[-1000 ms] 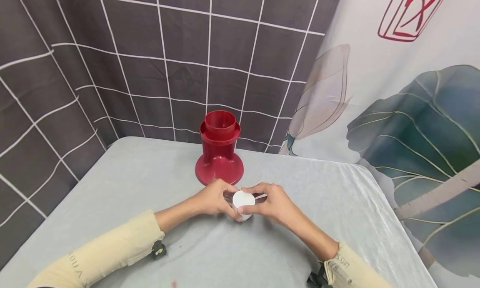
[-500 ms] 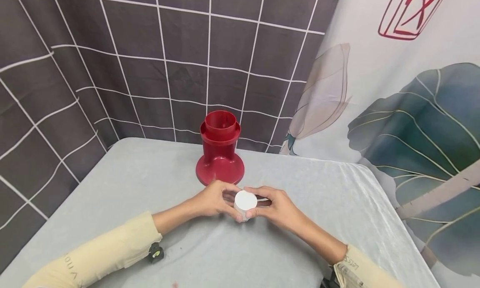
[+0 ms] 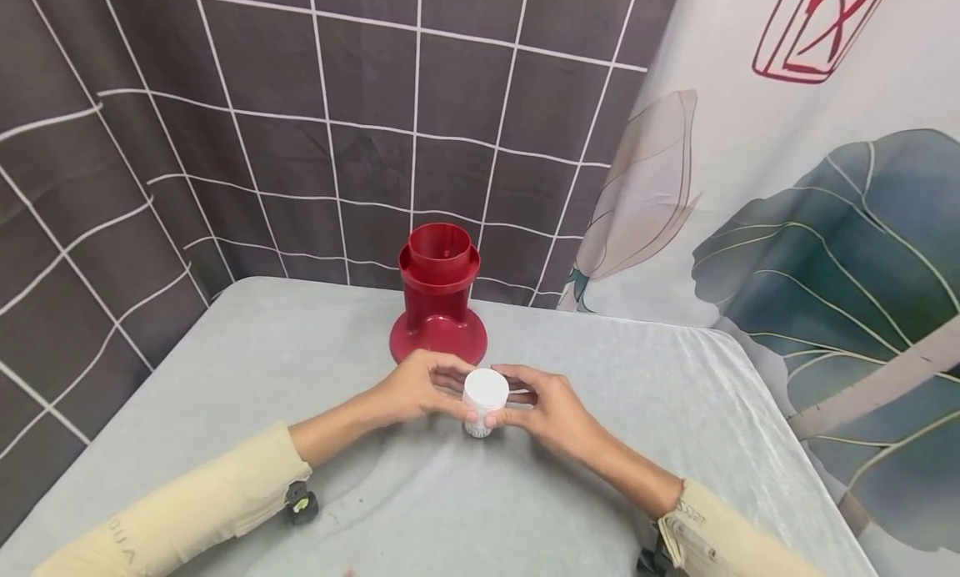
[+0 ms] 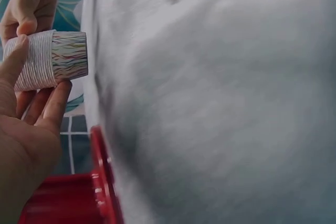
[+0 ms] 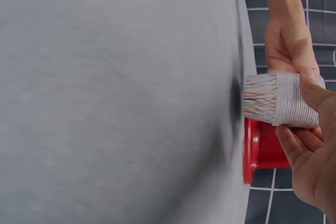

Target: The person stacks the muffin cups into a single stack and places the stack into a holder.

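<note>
A nested stack of small paper cups (image 3: 485, 391) stands roughly upright between both hands, with a white round top. Its stacked rims form ridges, and the narrower lower end, printed with coloured wavy lines (image 4: 70, 54), faces the table. My left hand (image 3: 420, 387) holds it from the left, thumb in front and fingers behind. From the right, my right hand (image 3: 551, 410) holds it the same way, its thumb near the left one. In the right wrist view the stack's lower end (image 5: 259, 98) is close to the tabletop; I cannot tell whether they touch.
Just behind the hands stands a red plastic piece (image 3: 438, 302) with a wide round base and an open tube on top. A pale cloth covers the table (image 3: 300, 335). Dark gridded curtain (image 3: 360, 77) hangs behind, and a floral one (image 3: 825, 252) at the right.
Both hands and the cup stack have shifted slightly up in the head view, and more of the stack's printed lower side shows. The red piece stays put.
</note>
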A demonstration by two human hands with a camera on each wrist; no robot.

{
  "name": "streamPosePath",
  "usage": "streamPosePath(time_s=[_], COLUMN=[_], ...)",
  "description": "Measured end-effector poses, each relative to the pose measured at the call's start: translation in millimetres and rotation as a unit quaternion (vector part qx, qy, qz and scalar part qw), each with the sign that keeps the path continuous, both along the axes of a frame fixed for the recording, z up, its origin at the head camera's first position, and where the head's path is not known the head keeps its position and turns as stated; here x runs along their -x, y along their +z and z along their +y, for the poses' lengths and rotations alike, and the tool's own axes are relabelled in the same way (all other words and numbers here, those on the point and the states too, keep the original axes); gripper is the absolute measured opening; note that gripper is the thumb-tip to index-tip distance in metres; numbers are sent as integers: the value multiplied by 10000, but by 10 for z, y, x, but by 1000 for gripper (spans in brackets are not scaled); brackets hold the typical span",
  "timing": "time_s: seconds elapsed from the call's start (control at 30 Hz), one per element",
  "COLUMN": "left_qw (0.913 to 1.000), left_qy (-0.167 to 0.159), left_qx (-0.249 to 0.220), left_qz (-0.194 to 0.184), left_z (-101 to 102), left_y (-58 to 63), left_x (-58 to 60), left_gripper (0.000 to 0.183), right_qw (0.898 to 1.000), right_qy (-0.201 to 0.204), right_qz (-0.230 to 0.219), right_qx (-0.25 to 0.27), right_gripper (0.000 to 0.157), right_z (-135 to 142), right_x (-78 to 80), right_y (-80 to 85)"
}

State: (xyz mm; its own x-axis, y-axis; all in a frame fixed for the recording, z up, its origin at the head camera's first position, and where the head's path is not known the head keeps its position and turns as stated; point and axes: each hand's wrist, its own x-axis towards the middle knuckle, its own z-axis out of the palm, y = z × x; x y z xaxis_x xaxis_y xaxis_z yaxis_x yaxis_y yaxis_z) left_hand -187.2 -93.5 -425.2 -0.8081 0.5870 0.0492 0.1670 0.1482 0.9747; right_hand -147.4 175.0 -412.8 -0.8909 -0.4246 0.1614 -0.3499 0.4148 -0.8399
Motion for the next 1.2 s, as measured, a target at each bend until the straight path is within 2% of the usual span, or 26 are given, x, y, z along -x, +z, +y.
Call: streamPosePath(time_s=[0.23,0.47,0.67,0.93,1.2], left_qw=[10000,9994,9993,9983,9971], left_qy=[25,269,344,391,452], left_qx=[-9,124,77,185,93], left_qz=[53,179,153,396,597], left_z=[-41,-67,-85,-118,-129], left_y=[175,378,514,669,764], left_x=[101,122,169,183,195], left_gripper=[53,55,56,58,58], right_qw=[9996,9989,9980,9973,9975], right_qy=[-114,-97,-124,-185,-209], right_qz=[7,186,315,431,448], right_qx=[271,426,527,564,502], right_gripper=[68,65,64,63,63], right_z=[-56,-78,-106,-142,-157], right_x=[116,209,265,309,340], right_y=[134,273,434,576,677])
